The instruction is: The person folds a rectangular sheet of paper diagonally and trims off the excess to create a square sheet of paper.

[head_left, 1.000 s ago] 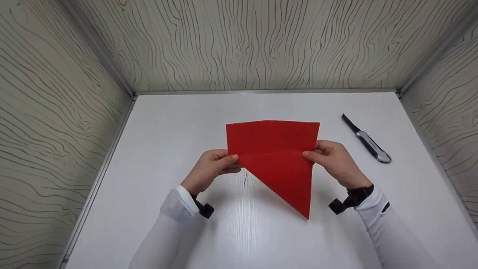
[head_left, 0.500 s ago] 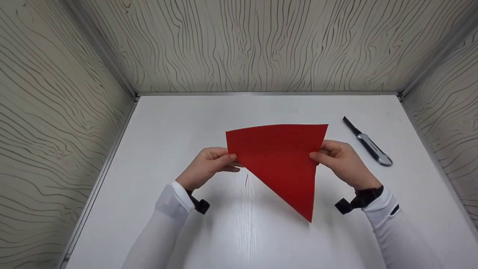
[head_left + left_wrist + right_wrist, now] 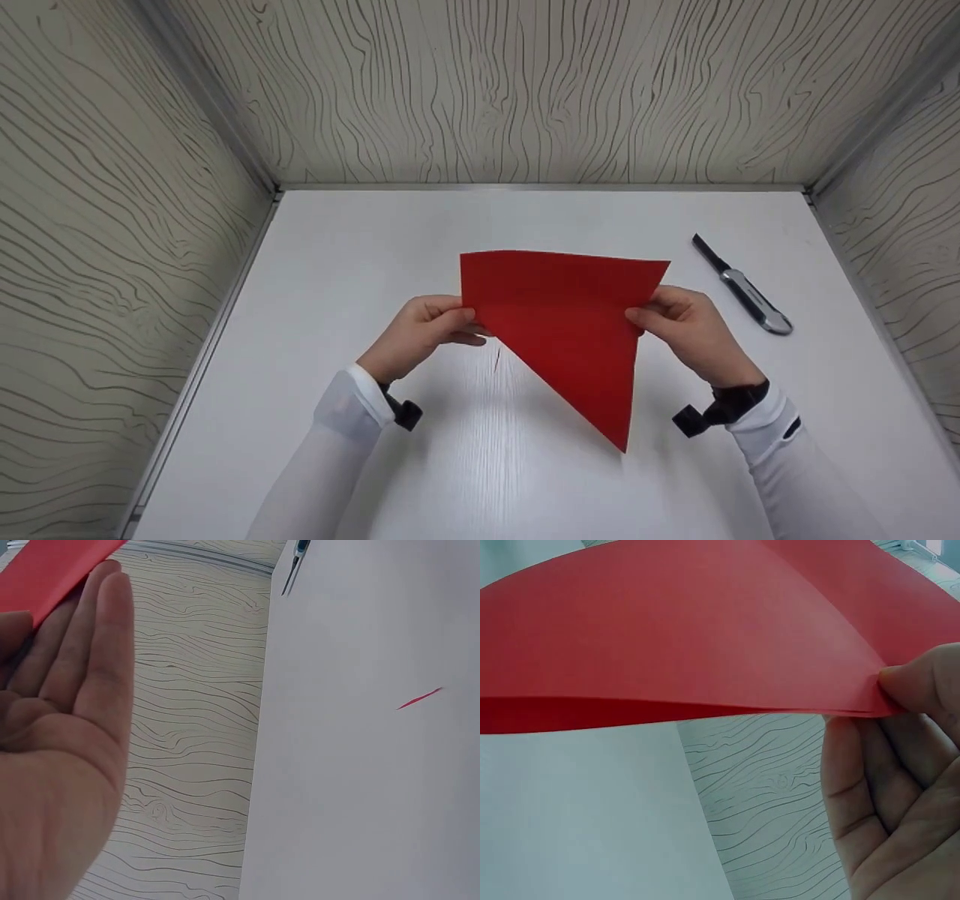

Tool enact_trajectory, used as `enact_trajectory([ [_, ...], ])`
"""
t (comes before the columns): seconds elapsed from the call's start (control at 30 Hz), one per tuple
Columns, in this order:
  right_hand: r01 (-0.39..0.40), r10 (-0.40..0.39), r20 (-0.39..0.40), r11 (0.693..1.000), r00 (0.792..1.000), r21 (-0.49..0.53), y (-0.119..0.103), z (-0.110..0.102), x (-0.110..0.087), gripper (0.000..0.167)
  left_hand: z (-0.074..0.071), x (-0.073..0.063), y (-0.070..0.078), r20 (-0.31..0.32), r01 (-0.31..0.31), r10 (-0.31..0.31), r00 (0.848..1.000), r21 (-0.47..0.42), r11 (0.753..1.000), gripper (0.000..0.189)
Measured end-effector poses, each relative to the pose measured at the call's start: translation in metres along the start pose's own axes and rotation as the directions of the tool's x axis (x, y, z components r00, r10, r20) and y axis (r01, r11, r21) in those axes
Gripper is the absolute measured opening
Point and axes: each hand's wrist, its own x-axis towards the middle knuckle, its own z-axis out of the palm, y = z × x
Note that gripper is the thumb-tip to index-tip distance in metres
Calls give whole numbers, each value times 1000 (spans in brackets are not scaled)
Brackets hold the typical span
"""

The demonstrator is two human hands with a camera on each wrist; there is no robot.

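A folded sheet of red paper is held up over the white table by both hands. Its upper part is a straight-sided band, and below that a triangle tapers to a point at the lower right. My left hand pinches the paper's left edge, thumb in front and fingers behind. On the opposite edge my right hand pinches it the same way. In the right wrist view the red paper shows a crease running to the thumb, and two layers stand slightly apart along the lower edge.
A utility knife with a grey and black handle lies on the white table at the right, its dark blade end pointing away. A thin red paper sliver lies on the table. Wood-patterned panels wall the back and sides.
The paper's upper right corner has shifted right and slightly down, and its top edge now slopes down to the right. My right hand has moved a little to the right; both hands keep their pinch.
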Motion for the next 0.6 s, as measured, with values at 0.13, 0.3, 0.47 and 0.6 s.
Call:
enact_trajectory([
  [0.13,15,-15,-2,1000,1000,24,2,1,-1,24,1,1,-3,-22,-18,18,1000,-17,1000,30],
  [0.3,31,-30,-18,998,999,53,3,4,-1,24,3,3,-6,-49,-48,46,998,-47,998,30],
  [0.47,5,0,-68,998,998,68,5,7,-2,22,6,4,-7,-83,-84,79,993,-55,995,30],
  [0.6,11,1,-95,993,996,120,6,9,-3,22,10,5,-8,-111,-121,116,987,-36,992,30],
])
